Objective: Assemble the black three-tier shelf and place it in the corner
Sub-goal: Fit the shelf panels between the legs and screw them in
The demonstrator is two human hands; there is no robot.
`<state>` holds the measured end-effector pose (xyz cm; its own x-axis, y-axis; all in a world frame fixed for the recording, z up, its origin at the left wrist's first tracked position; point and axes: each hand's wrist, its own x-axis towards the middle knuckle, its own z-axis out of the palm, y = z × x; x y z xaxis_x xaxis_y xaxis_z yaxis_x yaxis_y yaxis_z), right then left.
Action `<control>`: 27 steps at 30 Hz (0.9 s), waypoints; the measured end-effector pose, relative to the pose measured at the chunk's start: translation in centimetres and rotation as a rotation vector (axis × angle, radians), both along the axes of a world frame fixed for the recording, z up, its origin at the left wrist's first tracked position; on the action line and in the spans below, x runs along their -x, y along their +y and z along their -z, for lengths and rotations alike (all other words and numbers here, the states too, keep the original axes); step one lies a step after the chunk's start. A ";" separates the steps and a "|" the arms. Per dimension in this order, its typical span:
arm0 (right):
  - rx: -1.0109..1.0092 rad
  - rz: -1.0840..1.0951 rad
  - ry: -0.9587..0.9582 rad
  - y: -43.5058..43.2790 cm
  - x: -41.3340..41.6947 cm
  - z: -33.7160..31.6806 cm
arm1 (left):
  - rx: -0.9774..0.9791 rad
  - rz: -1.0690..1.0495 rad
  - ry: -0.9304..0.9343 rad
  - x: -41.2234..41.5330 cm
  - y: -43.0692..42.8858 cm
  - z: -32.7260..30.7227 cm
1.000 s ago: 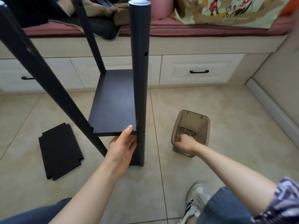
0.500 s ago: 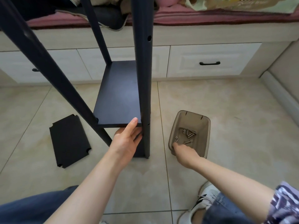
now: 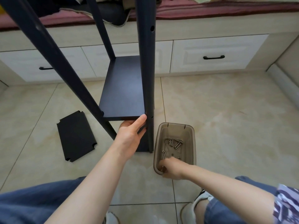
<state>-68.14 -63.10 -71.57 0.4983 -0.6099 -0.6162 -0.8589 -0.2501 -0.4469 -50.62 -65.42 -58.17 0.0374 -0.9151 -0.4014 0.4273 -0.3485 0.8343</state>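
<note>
On the tiled floor (image 3: 226,118), in front of the drawers (image 3: 210,46) under a bed (image 3: 210,10), the half-built black shelf (image 3: 53,57) stands upright. Its posts run up past the top edge of the view. One board (image 3: 124,94) is fitted low between the posts, level and raised off the floor. The near right post (image 3: 146,62) rests its foot on the tiles and shows open holes along its side.

The left hand (image 3: 129,136) grips the board at its near right corner. The thumb lies against the front edge, touching the post, and the fingers curl underneath.

Just right of that post sits a brown see-through tray (image 3: 176,124) with a scatter of screws (image 3: 177,143) in it. The right hand (image 3: 172,168) reaches into the tray's near end with its fingers bent down towards the bottom. I cannot tell whether they pinch a screw or are only closed together.

A loose board (image 3: 76,135) with notched corners lies flat on the floor left of the shelf, apart from it. The person's denim-clad legs and pale shoes fill the bottom of the view.
</note>
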 end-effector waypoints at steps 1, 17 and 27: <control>-0.021 0.019 -0.019 -0.2 0.0 0.0 | 0.001 0.001 0.000 0.0 0.0 0.0; 0.012 0.057 0.362 -3.0 1.3 5.7 | 0.022 0.054 -0.056 -0.7 -0.4 0.6; 0.113 0.040 0.463 -3.3 1.2 7.7 | 0.025 0.054 -0.049 -0.7 -0.4 0.9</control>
